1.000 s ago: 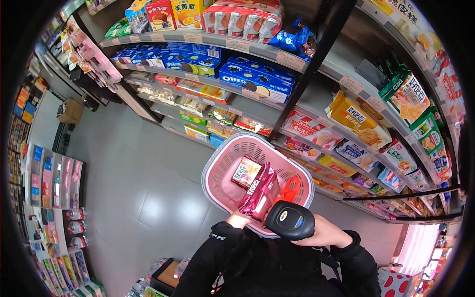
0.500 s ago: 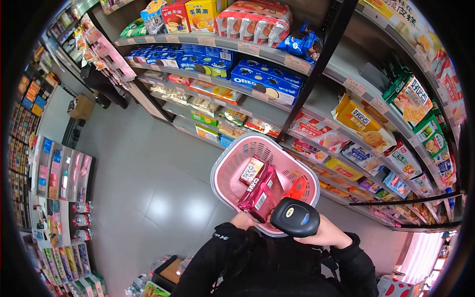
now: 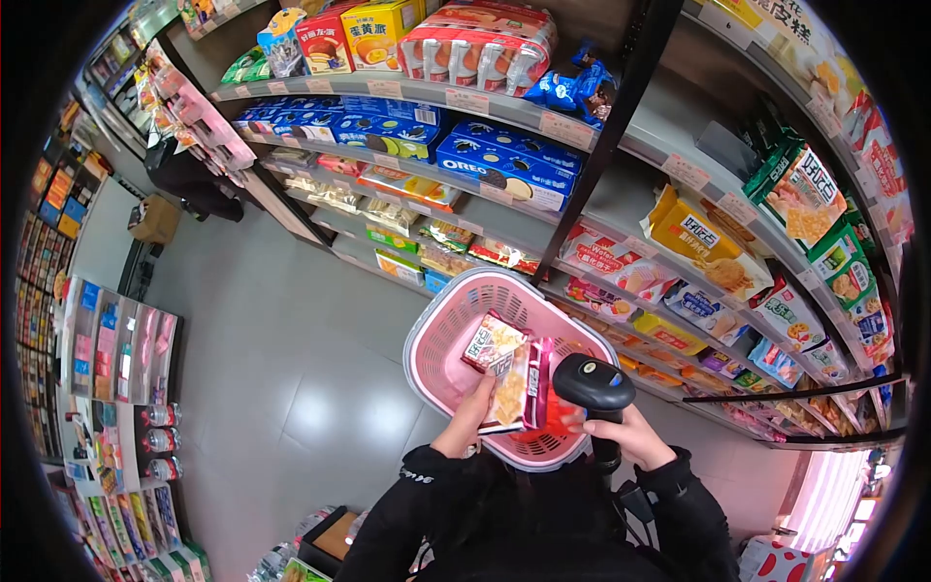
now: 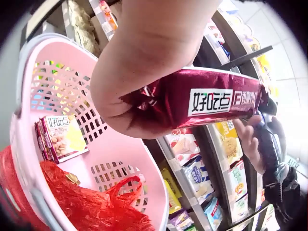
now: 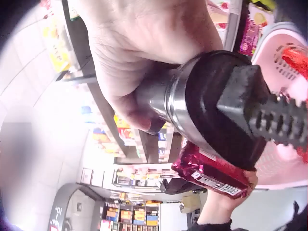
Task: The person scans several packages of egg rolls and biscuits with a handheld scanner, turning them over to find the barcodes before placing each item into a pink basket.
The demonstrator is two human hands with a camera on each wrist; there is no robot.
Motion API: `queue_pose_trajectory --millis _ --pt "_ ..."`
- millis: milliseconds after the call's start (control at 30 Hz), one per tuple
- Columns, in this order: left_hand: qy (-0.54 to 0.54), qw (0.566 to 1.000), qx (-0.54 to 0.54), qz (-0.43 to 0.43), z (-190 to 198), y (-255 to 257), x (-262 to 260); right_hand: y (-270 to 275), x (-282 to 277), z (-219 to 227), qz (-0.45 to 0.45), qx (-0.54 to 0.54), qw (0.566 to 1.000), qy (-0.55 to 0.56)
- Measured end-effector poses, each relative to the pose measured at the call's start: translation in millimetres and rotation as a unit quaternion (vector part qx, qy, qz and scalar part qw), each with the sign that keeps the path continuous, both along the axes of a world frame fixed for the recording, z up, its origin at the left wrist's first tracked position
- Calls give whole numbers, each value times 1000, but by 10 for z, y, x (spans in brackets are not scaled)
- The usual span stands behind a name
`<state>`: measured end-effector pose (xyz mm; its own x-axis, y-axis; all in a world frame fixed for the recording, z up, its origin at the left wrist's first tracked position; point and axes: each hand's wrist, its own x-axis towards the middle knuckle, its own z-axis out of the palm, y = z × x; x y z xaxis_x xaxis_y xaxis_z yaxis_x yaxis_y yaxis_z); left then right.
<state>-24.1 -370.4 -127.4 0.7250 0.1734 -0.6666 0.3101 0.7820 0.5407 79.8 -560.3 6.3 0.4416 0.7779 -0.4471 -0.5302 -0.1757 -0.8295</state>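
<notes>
My left hand [image 3: 469, 421] grips a dark red biscuit pack [image 3: 512, 396] above the pink basket [image 3: 433, 357], thumb on its upper face. The left wrist view shows the pack's side with white lettering, and its end crumpled inside the hand. Curled round the handle of a black barcode scanner [image 3: 593, 380] is my right hand [image 3: 638, 438], just right of the pack. The right wrist view shows the scanner's handle end and coiled cord up close. In the basket lie a smaller biscuit pack [image 4: 66, 137] and a red plastic bag [image 4: 96, 204].
Snack shelves stand beyond the basket, with blue Oreo boxes [image 3: 504, 160] and a yellow biscuit pack [image 3: 706, 242]. On the left are a display rack [image 3: 121, 339] and a person in dark clothes [image 3: 189, 179]. Grey tiled floor [image 3: 291, 339] lies between.
My left hand has turned the pack: its barcode faced up before, now its biscuit picture does. The left thumb has come over it. My right hand has tilted the scanner more upright, away from the pack.
</notes>
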Motion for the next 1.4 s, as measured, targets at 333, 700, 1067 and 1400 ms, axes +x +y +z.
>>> queue_pose_trajectory --millis 333,700,1067,1400 --pt "26 971 215 -99 -42 211 2 86 332 -796 -10 -63 990 127" --pt "101 994 22 22 -693 237 129 736 991 -1640 95 -150 967 182" --pt "65 937 -115 322 -1453 1 361 1066 1321 -2163 185 -176 954 160" --pt "62 950 -100 288 -2060 61 515 1031 1242 -2303 139 -147 971 123"
